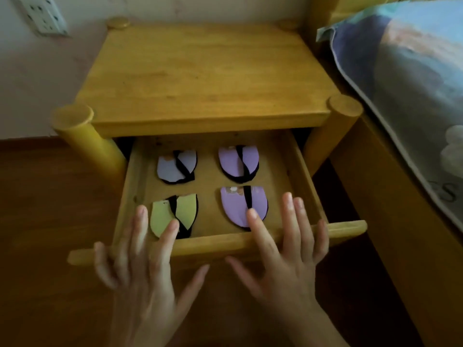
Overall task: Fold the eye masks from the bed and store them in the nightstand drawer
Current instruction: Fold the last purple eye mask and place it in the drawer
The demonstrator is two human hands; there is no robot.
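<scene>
The nightstand drawer (304, 171) stands pulled out, with several folded eye masks lying flat in it. A pale lilac mask (170, 169) is at the back left, a purple mask (230, 161) at the back right, a green mask (160, 216) at the front left and another purple mask (234, 209) at the front right. Each has a black strap across it. My left hand (140, 266) hovers over the drawer's front edge (218, 242) with fingers spread, fingertips over the green mask. My right hand (283, 251) is spread likewise, one fingertip over the front purple mask. Neither hand holds anything.
The yellow wooden nightstand (200, 71) has a bare top and round corner posts. The bed with a patterned cover (413, 83) lies to the right, its wooden frame (390, 201) beside the drawer. A wall socket (45, 16) is at the upper left, wooden floor (50, 196) on the left.
</scene>
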